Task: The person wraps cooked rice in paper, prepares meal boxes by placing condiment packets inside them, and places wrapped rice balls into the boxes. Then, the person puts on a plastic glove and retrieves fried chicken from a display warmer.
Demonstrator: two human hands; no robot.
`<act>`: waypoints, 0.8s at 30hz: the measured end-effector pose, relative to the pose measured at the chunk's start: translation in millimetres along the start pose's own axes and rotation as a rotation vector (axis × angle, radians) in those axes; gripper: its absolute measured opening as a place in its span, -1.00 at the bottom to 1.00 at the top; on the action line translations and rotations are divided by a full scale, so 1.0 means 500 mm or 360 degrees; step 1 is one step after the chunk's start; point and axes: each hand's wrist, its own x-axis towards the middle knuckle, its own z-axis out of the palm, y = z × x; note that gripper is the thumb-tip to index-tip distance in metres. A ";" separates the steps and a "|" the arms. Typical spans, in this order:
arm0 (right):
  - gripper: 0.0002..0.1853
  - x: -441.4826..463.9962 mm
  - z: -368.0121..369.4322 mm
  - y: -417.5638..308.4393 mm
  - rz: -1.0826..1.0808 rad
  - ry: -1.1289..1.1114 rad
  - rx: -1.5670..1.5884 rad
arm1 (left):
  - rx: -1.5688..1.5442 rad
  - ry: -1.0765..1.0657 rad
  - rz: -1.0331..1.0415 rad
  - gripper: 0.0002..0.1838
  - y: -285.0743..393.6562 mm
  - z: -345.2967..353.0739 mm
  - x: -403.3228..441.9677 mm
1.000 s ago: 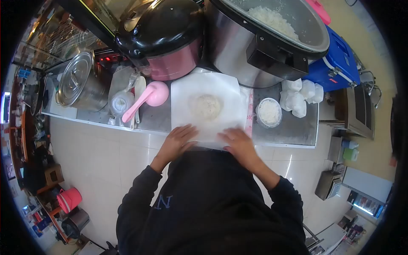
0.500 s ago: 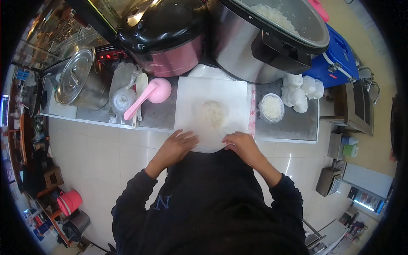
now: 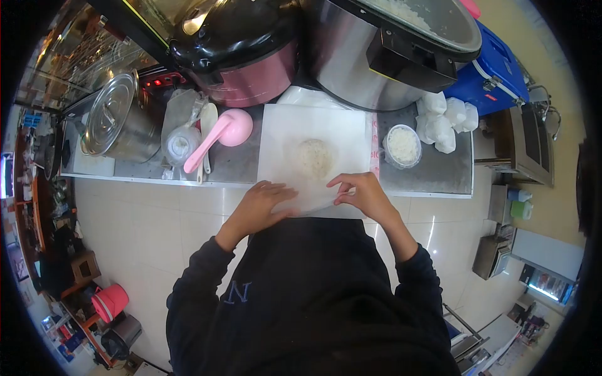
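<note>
Left hand (image 3: 260, 203) lies with its fingers loosely spread over the near left part of a white paper sheet (image 3: 276, 128), palm down and gripping nothing that I can make out. Opposite it, the right hand (image 3: 362, 194) has thumb and forefinger drawn near each other at the sheet's near right part; from where I stand I cannot tell whether they pinch the paper. The sheet lies on the steel surface (image 3: 426, 178), its near end hanging over the front edge, towards the person's dark top. In its middle shows a pale mound of rice (image 3: 315, 158), slightly hazy, so whether a thin layer covers it is unclear.

I'd judge the paper light, thin and floppy, quick to crease and perhaps a little slick; best held by its outer edges or corners, with a light pinch. The rice looks soft and loose, easily squashed or scattered, so better lifted by the paper around it. A pink ladle (image 3: 233, 130) lies left of the sheet, a tub of rice (image 3: 402, 147) right of it.
</note>
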 end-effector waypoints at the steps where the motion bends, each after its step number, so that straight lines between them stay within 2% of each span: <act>1: -0.74 0.003 -0.003 0.004 -0.0009 0.0009 0.0042 | -0.0053 0.0016 -0.0067 -0.74 -0.006 0.005 0.001; 3: -0.71 0.010 -0.012 0.011 0.0042 -0.0012 0.0058 | -0.0159 0.0049 -0.0193 -0.75 -0.025 0.018 0.005; 7: -0.66 0.013 -0.027 0.052 0.0305 -0.0016 0.0358 | -0.0193 0.0202 -0.0143 -0.82 -0.054 0.004 0.000; 10: -0.75 -0.004 -0.039 0.111 -0.0346 0.0424 -0.0153 | -0.0473 0.0456 -0.0255 -0.83 -0.096 0.025 -0.011; 13: -0.79 -0.016 -0.037 0.154 0.0162 0.0612 0.0502 | -0.0812 0.0680 -0.0519 -0.82 -0.119 0.048 0.006; 15: -0.75 0.006 -0.012 0.199 0.0267 0.0758 0.0648 | -0.0990 0.0797 -0.0720 -0.77 -0.134 0.064 0.034; 17: -0.72 0.027 0.005 0.241 0.0351 0.0849 0.0705 | -0.0993 0.0966 -0.0687 -0.73 -0.146 0.091 0.070; 18: -0.73 0.029 0.004 0.247 0.0385 0.0846 0.0491 | -0.0993 0.1053 -0.0671 -0.70 -0.152 0.100 0.080; 21: -0.81 0.042 0.005 0.217 0.0442 0.0894 -0.0029 | -0.0432 0.0937 -0.0896 -0.68 -0.170 0.118 0.079; 23: -0.88 0.045 0.003 0.168 0.0450 0.1008 -0.0212 | -0.0265 0.1165 -0.0719 -0.75 -0.163 0.118 0.072; 24: -0.85 0.044 0.002 0.140 0.0230 0.1170 -0.0430 | -0.0181 0.1280 -0.0629 -0.78 -0.159 0.117 0.069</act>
